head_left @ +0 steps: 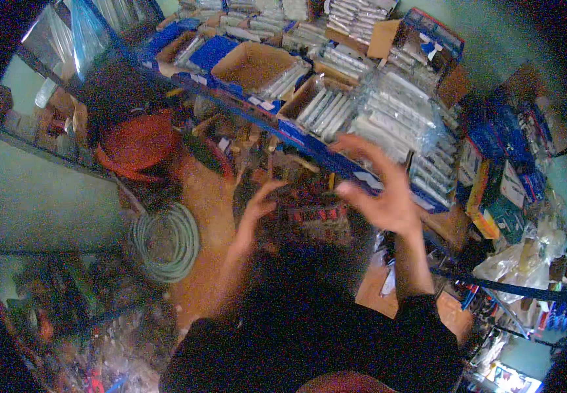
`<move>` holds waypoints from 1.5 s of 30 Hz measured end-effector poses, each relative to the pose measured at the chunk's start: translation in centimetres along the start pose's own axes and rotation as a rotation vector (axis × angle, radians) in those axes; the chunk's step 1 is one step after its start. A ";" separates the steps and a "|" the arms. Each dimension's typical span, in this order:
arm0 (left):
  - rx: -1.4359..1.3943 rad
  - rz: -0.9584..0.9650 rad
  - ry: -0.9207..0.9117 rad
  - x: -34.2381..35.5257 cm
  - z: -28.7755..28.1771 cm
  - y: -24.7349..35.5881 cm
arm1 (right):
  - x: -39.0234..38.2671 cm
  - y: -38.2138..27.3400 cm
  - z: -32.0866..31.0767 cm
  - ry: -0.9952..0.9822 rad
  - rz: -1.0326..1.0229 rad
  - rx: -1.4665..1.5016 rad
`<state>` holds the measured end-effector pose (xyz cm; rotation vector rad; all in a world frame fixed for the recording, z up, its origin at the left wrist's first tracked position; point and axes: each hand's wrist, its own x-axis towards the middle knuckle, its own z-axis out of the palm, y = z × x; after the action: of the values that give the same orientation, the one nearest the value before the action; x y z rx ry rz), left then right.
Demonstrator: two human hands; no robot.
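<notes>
Presumably light packets [391, 121]: long, clear-wrapped, ranked on the upper shelf just beyond the right hand [391, 196]; the film looked slick, the contents probably stiff, so gripping around the middle seemed surest.
Right fingers: spread and curved, thumb well apart, nothing visible between them; contact with the blue shelf rail [300, 139] could not be told.
Left hand [254, 211]: blurred, fingers loosely parted, apparently empty, near a reddish boxy thing [319, 215].
Open box [250, 62]: brown cardboard, straight-walled, matte.
Coil [190, 239]: pale, smooth, looped round, lower left.
Red container [139, 144]: rounded; its material stayed unclear.
</notes>
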<state>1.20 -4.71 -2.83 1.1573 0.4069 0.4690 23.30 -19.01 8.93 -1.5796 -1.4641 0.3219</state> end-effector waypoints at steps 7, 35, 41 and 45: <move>-0.133 -0.168 -0.024 1.4 -2.1 1.5 | -4.6 5.5 7.8 -0.167 0.360 0.617; 0.205 -0.249 0.301 -1.9 -10.4 -14.5 | -6.8 14.2 16.0 0.139 0.546 0.321; 0.577 -0.247 0.279 1.0 -3.0 -11.4 | -6.7 13.2 17.9 0.158 0.539 -0.064; 0.527 -0.173 0.353 1.6 -4.6 -14.9 | -5.9 8.4 20.2 0.151 0.470 -0.050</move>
<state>2.19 -5.17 -18.50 1.5330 0.9721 0.4257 12.66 -14.18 -10.48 -1.9383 -0.9819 0.4260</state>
